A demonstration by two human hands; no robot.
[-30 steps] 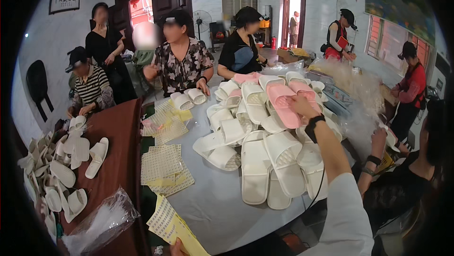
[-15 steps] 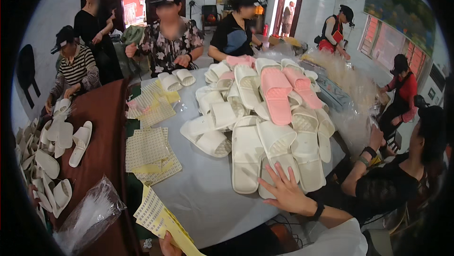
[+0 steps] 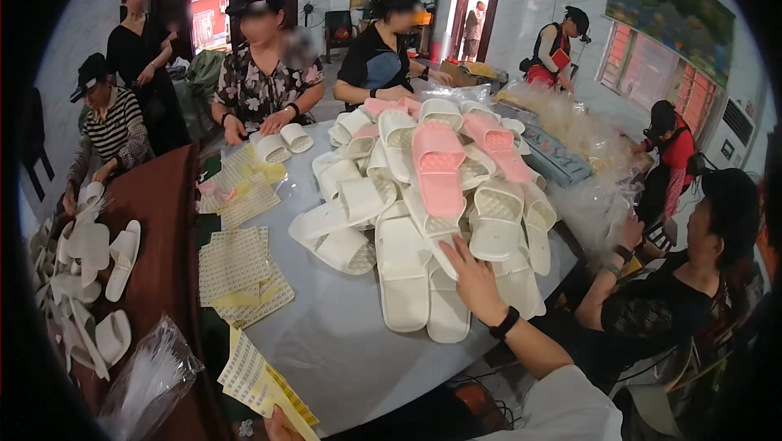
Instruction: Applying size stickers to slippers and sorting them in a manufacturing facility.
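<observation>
A heap of white slippers [image 3: 403, 294] stands before me, with pink slippers [image 3: 437, 156] on top. My right hand [image 3: 476, 285], wearing a black wristband, grips the near edge of a white slipper [image 3: 444, 225] on the front of the heap. That slipper lies tilted just below a pink one; my thumb is hidden. At the lower edge my left hand [image 3: 279, 426], only partly in view, holds several yellow-backed sticker sheets [image 3: 254, 376] with rows of small labels.
More sticker sheets [image 3: 236, 266] lie left of the heap on the grey-covered table [image 3: 334, 343]. A brown-covered table [image 3: 167, 278] at left carries white slippers and a clear bag [image 3: 159, 372]. Clear plastic bags [image 3: 599, 197] lie at right. Several people work around the tables.
My right hand has gone from spread fingers over the front slippers to gripping one, which now sits shifted and tilted. My left hand still holds the sheets. The view has turned slightly right.
</observation>
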